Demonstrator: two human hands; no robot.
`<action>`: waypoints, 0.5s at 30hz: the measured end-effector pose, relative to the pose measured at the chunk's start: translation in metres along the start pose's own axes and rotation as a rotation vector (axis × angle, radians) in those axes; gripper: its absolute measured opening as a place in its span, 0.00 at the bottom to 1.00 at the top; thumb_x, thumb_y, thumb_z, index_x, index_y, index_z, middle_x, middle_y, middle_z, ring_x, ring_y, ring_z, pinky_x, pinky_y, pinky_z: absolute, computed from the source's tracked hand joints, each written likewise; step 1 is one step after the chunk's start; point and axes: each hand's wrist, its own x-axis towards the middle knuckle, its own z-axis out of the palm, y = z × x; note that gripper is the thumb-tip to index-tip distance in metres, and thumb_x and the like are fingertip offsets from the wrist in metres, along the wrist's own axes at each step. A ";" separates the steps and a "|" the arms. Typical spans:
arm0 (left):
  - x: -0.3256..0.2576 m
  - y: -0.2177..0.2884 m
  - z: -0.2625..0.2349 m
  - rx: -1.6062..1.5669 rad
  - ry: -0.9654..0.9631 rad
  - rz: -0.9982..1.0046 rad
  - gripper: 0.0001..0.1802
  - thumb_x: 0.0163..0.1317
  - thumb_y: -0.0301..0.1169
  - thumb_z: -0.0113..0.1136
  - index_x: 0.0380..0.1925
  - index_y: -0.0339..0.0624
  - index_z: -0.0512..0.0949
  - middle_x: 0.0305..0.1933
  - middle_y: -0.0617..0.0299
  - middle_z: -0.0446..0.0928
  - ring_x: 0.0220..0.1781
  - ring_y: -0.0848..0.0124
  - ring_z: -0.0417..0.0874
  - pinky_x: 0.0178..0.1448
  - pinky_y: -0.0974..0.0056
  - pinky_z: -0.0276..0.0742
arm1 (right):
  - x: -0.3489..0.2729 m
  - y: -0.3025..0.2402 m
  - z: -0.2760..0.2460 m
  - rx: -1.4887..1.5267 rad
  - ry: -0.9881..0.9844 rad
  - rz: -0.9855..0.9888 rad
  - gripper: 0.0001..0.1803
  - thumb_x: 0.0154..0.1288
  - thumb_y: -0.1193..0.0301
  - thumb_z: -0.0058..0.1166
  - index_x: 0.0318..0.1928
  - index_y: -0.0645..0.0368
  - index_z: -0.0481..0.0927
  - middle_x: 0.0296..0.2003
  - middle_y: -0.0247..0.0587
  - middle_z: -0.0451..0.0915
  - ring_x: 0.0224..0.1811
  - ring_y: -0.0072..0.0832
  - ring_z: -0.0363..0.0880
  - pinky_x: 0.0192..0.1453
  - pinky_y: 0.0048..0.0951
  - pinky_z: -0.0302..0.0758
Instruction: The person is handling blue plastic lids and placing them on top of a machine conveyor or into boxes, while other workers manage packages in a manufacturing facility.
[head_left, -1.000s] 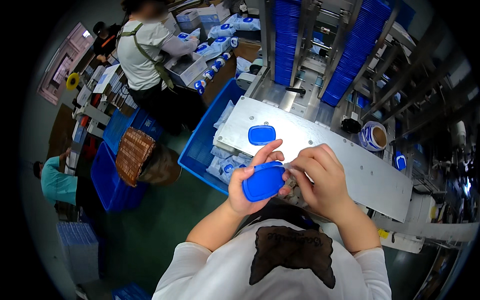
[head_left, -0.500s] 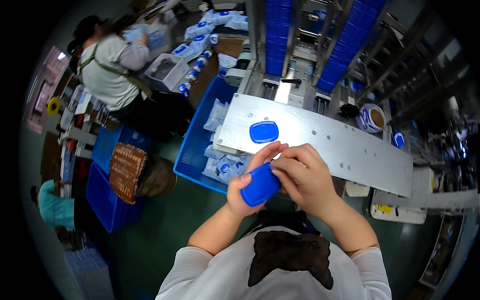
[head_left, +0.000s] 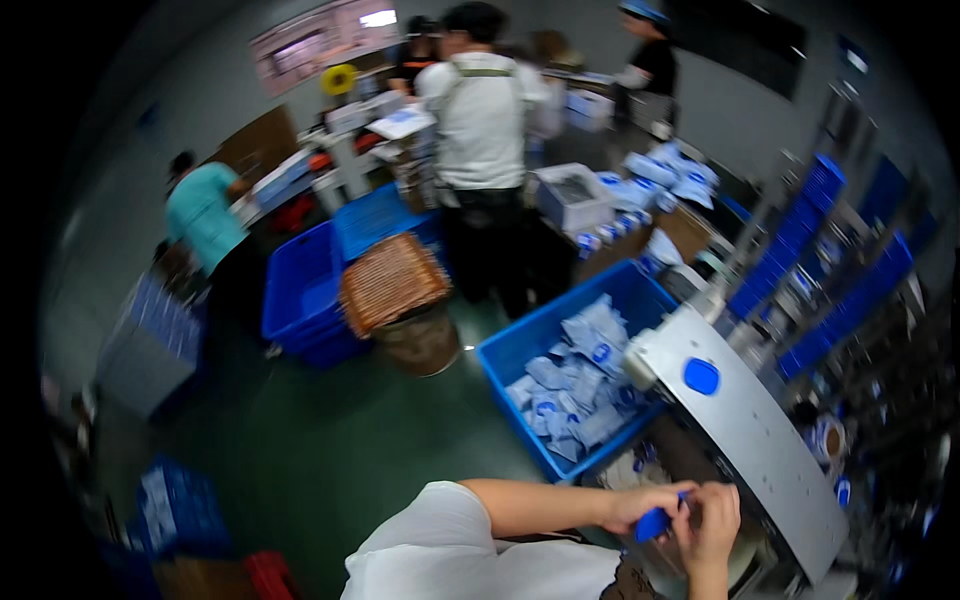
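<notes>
Blue lid (head_left: 653, 523): being held well apart from the large blue tub (head_left: 560, 325), near the close edge of the long metal plate (head_left: 745, 430). Being gripped in the left hand (head_left: 640, 507), curled narrowly around it; being flanked by the right hand (head_left: 710, 515), bent inward and partly closed, too blurred to tell whether pinching or merely touching. Slanting between both hands, well apart from a second blue lid (head_left: 702, 376) on the plate.
</notes>
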 end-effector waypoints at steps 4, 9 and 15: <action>-0.051 -0.044 0.016 -0.162 0.031 0.156 0.29 0.55 0.30 0.45 0.60 0.50 0.60 0.48 0.63 0.71 0.34 0.72 0.71 0.32 0.69 0.70 | -0.034 -0.032 0.017 0.061 0.094 -0.047 0.12 0.43 0.79 0.56 0.31 0.62 0.70 0.28 0.45 0.70 0.29 0.44 0.68 0.33 0.39 0.66; -0.124 -0.081 0.013 -0.196 0.159 0.331 0.29 0.54 0.30 0.44 0.60 0.48 0.61 0.48 0.61 0.69 0.36 0.71 0.71 0.31 0.69 0.69 | -0.066 -0.067 0.049 0.245 -0.049 -0.002 0.27 0.56 0.61 0.65 0.55 0.54 0.70 0.46 0.48 0.75 0.42 0.43 0.76 0.48 0.40 0.76; -0.206 -0.084 0.030 -0.261 0.234 0.607 0.28 0.52 0.29 0.46 0.58 0.46 0.64 0.40 0.62 0.68 0.36 0.70 0.71 0.35 0.67 0.71 | -0.026 -0.151 0.075 0.524 0.124 -0.043 0.07 0.46 0.78 0.58 0.26 0.62 0.72 0.26 0.42 0.72 0.28 0.36 0.71 0.33 0.32 0.70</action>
